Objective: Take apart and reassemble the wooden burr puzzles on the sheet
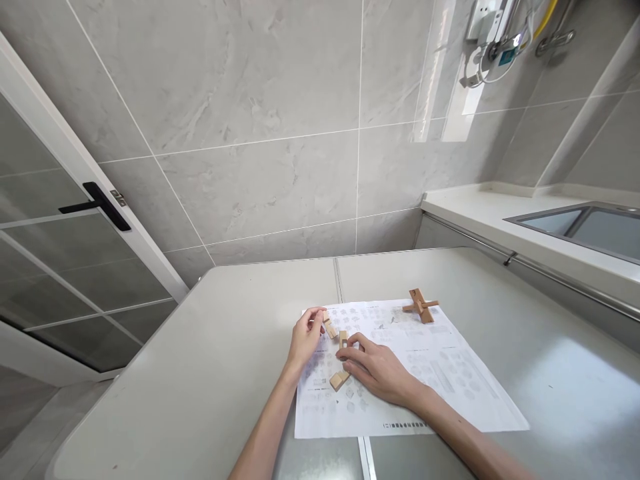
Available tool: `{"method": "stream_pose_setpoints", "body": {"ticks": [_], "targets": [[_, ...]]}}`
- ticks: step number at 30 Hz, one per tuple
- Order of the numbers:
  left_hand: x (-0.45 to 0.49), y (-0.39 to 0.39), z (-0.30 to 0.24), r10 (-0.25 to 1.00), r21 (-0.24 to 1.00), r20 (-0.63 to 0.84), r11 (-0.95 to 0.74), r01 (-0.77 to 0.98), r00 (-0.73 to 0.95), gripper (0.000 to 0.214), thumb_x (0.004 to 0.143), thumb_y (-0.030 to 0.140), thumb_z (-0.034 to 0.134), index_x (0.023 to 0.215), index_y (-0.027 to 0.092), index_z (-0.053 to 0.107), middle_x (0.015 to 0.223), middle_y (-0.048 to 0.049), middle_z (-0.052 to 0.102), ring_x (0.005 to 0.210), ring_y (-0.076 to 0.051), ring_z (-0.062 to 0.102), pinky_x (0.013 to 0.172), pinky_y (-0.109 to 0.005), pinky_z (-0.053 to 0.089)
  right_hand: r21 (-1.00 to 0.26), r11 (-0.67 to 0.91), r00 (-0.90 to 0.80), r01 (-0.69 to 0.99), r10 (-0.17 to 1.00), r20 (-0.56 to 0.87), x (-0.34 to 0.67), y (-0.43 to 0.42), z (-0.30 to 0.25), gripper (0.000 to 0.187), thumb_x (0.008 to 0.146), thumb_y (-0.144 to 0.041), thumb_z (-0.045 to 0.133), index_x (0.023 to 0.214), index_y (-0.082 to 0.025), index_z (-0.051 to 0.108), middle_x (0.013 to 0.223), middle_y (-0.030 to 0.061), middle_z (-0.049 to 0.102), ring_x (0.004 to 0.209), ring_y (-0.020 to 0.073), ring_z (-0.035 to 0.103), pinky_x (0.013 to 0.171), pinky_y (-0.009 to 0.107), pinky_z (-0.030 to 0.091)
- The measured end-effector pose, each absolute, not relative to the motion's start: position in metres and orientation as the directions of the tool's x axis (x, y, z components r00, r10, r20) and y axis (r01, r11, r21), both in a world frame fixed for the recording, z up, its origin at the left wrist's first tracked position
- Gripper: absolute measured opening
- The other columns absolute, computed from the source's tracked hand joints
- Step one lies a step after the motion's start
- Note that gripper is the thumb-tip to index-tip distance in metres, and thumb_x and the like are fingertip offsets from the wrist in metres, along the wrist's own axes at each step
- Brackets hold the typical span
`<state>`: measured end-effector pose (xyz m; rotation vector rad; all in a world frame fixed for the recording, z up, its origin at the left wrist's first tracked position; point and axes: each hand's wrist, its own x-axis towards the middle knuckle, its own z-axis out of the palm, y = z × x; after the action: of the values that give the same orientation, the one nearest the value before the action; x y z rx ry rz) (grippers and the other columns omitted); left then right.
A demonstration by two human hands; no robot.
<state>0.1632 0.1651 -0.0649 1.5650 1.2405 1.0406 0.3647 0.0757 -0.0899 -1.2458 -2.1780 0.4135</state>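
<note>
A printed paper sheet (450,393) lies on the table under both hands. My left hand (306,337) pinches the upper end of a notched wooden puzzle piece (330,327) near the sheet's left edge. Just right of it, my right hand (373,367) has its fingers closed over a second wooden piece (343,339), which is partly covered by the fingertips. A third notched wooden block (339,381) lies below, close to the right hand's lower fingers. Toward the sheet's upper right rests a darker brown cross-shaped wooden assembly (420,306), apart from both hands.
The pale table (225,333) has a seam down its middle and stands against a tiled wall (260,187). To the right is a white counter (470,203) with a sink (595,230). A framed glass door (100,260) with a black handle is at left.
</note>
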Motion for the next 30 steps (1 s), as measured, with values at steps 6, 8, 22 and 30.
{"method": "stream_pose_setpoints", "body": {"ticks": [6,8,22,30], "targets": [[0.167,0.161,-0.065,0.99,0.994,-0.016,0.002,0.106,0.137,0.045,0.094,0.056,0.059,0.113,0.017,0.071,0.093,-0.0067,0.071,0.079,-0.017,0.066,0.075,-0.028,0.054,-0.645,0.446,-0.266,0.621,0.894,0.361,0.366,0.077,-0.088,0.021,0.107,-0.031,0.044,0.104,-0.028,0.064,0.107,0.004,0.068,0.07,0.0168,0.066,0.065,0.032,0.053],[0.168,0.16,-0.064,0.991,0.998,-0.062,0.061,0.009,0.121,0.044,0.093,0.056,0.061,0.111,0.017,0.07,0.098,-0.0078,0.071,0.081,-0.017,0.069,0.076,-0.029,0.057,-0.663,0.424,-0.238,0.617,0.904,0.356,0.368,0.078,-0.088,0.017,0.105,-0.029,0.045,0.102,-0.027,0.062,0.106,0.0036,0.068,0.07,0.0169,0.067,0.066,0.033,0.054],[0.172,0.162,-0.072,0.949,0.921,-0.237,0.287,-0.264,0.207,0.032,0.095,0.03,0.058,0.122,0.014,0.064,0.118,-0.0152,0.071,0.099,-0.021,0.075,0.063,-0.023,0.052,-0.554,0.3,-0.07,0.777,0.915,0.397,0.38,0.089,-0.112,0.017,0.101,-0.033,0.05,0.112,-0.026,0.061,0.107,0.0059,0.067,0.071,0.0198,0.065,0.059,0.033,0.052],[0.174,0.158,-0.065,0.91,0.841,-0.265,0.38,-0.386,0.32,0.059,0.076,-0.002,0.065,0.131,0.016,0.057,0.133,-0.0159,0.065,0.122,-0.025,0.069,0.108,-0.037,0.054,-0.649,0.317,-0.043,0.692,0.915,0.402,0.386,0.09,-0.109,0.024,0.105,-0.041,0.048,0.115,-0.027,0.065,0.103,0.007,0.068,0.072,0.0212,0.066,0.067,0.037,0.057]]}}
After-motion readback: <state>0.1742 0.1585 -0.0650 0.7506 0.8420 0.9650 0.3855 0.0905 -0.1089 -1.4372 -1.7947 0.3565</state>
